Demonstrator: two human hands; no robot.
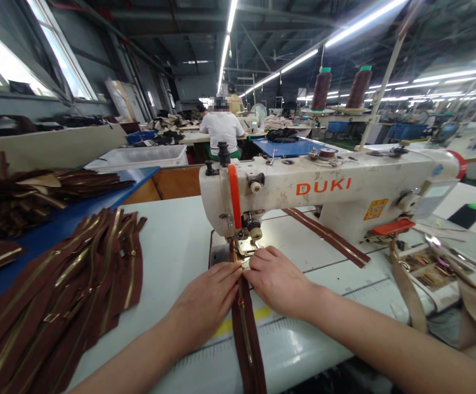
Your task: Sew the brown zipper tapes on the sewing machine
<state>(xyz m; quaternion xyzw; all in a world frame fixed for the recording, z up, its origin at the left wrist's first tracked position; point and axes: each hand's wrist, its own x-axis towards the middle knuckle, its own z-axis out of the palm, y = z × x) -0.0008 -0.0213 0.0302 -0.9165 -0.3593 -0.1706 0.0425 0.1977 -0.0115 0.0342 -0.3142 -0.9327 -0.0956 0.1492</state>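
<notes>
A brown zipper strip [247,334] with gold teeth runs from under the presser foot of the sewing machine [287,183] down over the table's front edge. From the left, my left hand [211,295] presses on it with fingers close together, just in front of the needle area. My right hand [279,279] grips the strip's right side with curled fingers, its fingertips almost meeting the left hand's. The fingers hide the part of the strip between them. A metal zipper pull shows on the strip just below the hands.
A pile of brown zipper strips [98,262] lies on the left. Another zipper strip [328,238] rests behind the needle, beside the machine's arm. At right are a parts tray [430,268] and a black thread cone [466,215]. A person [221,128] in white sits ahead.
</notes>
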